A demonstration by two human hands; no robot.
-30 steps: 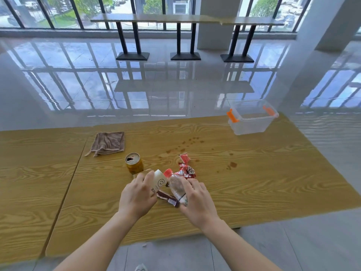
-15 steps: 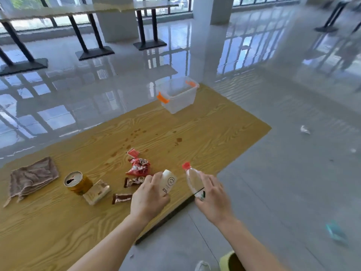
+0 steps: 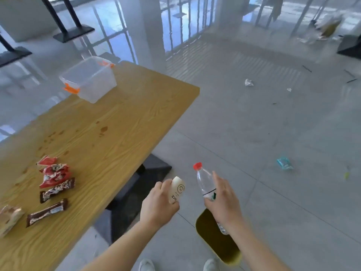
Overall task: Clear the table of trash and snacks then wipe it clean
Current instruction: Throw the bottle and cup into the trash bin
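My left hand (image 3: 157, 206) grips a small white bottle (image 3: 177, 189) with a smiley mark, held off the table's near edge. A clear plastic water bottle (image 3: 205, 182) with a red cap is held in my right hand (image 3: 224, 202), just above a yellow-green bin (image 3: 216, 243) on the floor. On the wooden table (image 3: 121, 122) lie red snack wrappers (image 3: 53, 173), two brown chocolate bars (image 3: 46, 212) and a beige packet (image 3: 8, 218) at the left edge. Brown stains (image 3: 103, 130) mark the tabletop.
A clear plastic box (image 3: 89, 79) with orange clips stands at the table's far corner. The table's black base (image 3: 134, 192) lies below my left hand. Crumpled paper (image 3: 248, 82) and a blue wrapper (image 3: 284, 163) lie on the grey floor to the right.
Both hands lifted the two bottles off the table and carried them right, past the table edge to above the floor bin. My view swung right; the can and cloth left the frame.
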